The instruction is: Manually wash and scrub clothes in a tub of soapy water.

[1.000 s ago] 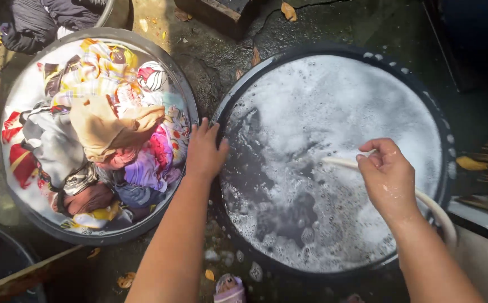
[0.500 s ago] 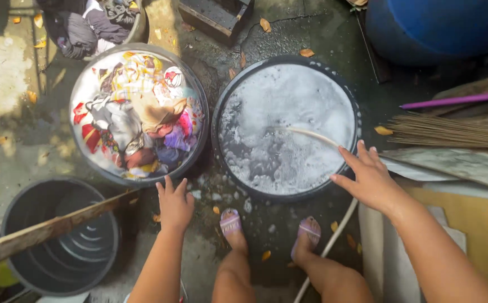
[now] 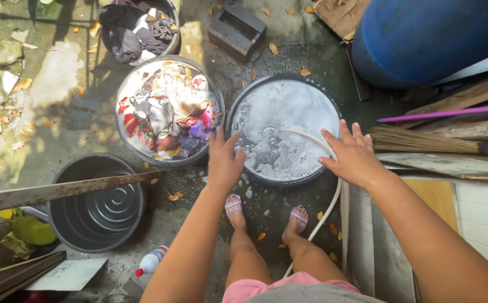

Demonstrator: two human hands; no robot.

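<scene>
A black basin of foamy water [image 3: 283, 128] stands on the wet ground in front of my feet. A white hose [image 3: 320, 147] hangs over its right rim into the foam. My left hand [image 3: 223, 157] hovers open above the gap between this basin and a second basin full of coloured clothes [image 3: 166, 111] to its left. Over the foamy basin's right rim, next to the hose, my right hand [image 3: 353, 155] is spread with fingers apart and holds nothing.
An empty black tub [image 3: 95, 205] with a rusty bar [image 3: 59, 189] across it sits at lower left. A third basin of dark clothes [image 3: 137, 27] is behind. A blue barrel [image 3: 423, 35], a straw broom [image 3: 434, 141] and boards crowd the right. A small bottle [image 3: 150, 261] lies near my leg.
The view pulled back and up as I rose. My right hand let go of the hose. My left hand left the basin rim; both hands now hang open in the air.
</scene>
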